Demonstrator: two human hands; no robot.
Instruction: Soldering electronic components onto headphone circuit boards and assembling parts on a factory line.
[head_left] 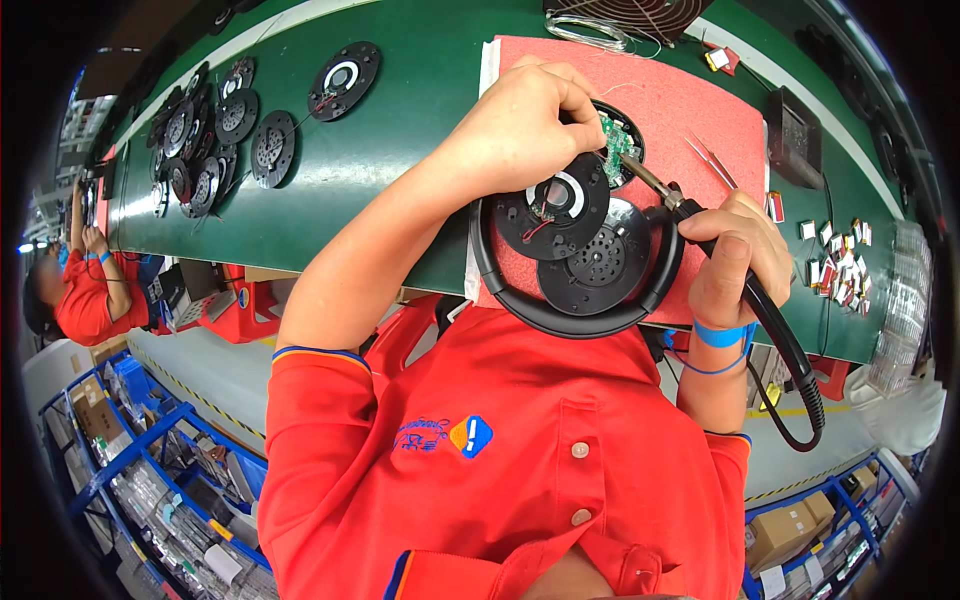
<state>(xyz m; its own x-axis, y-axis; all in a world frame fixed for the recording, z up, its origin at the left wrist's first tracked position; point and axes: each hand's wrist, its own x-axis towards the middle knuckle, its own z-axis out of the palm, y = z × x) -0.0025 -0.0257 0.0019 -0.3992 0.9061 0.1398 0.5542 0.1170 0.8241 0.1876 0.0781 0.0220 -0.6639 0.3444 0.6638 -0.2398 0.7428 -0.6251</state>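
A pair of black headphones lies on a pink foam mat (700, 95), its curved headband (597, 323) toward me. In the far ear cup sits a green circuit board (617, 140). My left hand (525, 125) is closed in a pinch at the board's left edge; whatever is between the fingertips is hidden. My right hand (740, 250) grips a soldering iron (697, 212), its tip at the board. Two round black speaker plates, one with a white ring (568, 200) and one with a perforated centre (603, 257), overlap inside the headband. Metal tweezers (712, 163) show beyond my right fingers.
More black speaker plates (272, 148) are strewn and piled on the green table (400, 180) at left. Small silver battery packs (845, 270) are scattered at right, near a black tray (795, 140). A wire-grille fan (630, 15) stands at the back. Another person (95, 290) sits far left.
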